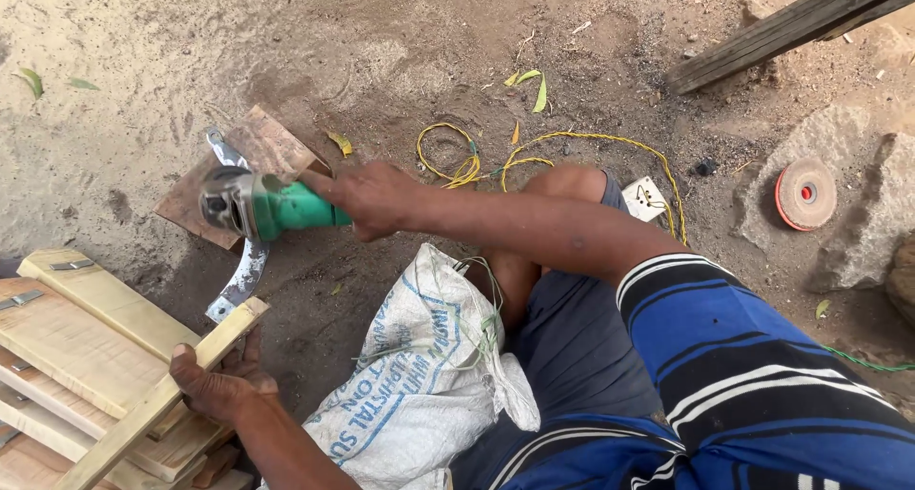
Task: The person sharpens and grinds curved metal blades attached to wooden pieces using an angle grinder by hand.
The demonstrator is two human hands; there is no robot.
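My right hand point(374, 200) grips the green body of an angle grinder point(262, 206). Its grey head sits over a curved metal blade point(250, 261). The blade lies across a small brown wooden board point(272, 145) on the sandy ground. Its lower end meets a pale wooden strip point(143, 416) that slants down to the left. My left hand point(221, 385) is closed around that strip, just below the blade's end. My bent knee point(570, 180) shows behind my right forearm.
A stack of pale wooden pieces with metal strips point(71, 342) lies at the lower left. A white woven sack point(419, 376) rests by my leg. Yellow wire point(457, 161) runs to a white socket point(644, 197). A red grinding disc point(805, 193) leans on stones, and a dark plank point(791, 28) lies at the upper right.
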